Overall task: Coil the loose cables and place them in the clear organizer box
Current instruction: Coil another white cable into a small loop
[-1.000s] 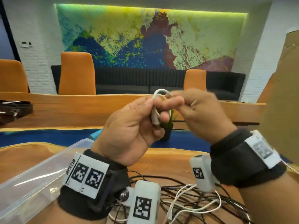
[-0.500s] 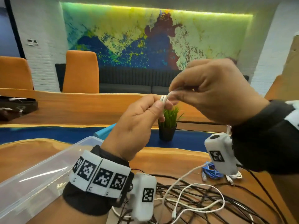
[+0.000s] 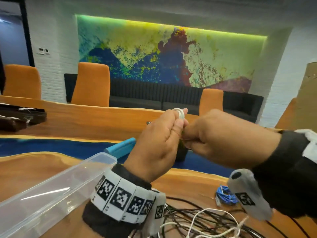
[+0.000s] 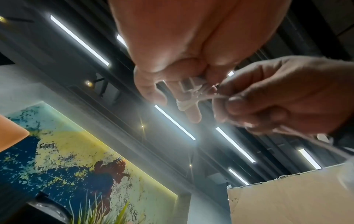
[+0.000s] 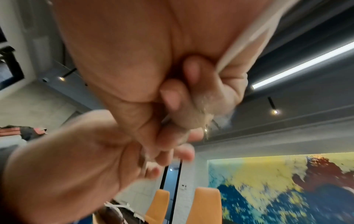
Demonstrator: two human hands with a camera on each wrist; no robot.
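While the right hand (image 3: pixel 216 140) has dropped from above the left hand (image 3: pixel 157 143) to level beside it since half a second ago, both are raised over the tangle of cables (image 3: pixel 197 220) on the table (image 3: pixel 188 184), each pinching the white cable (image 3: pixel 180 114). Its turns wrap a left finger, seen from the left wrist, with a strand running sideways into the right fist, its end hidden. Left of the tangle lies the clear box (image 3: pixel 56 191), partly cut off.
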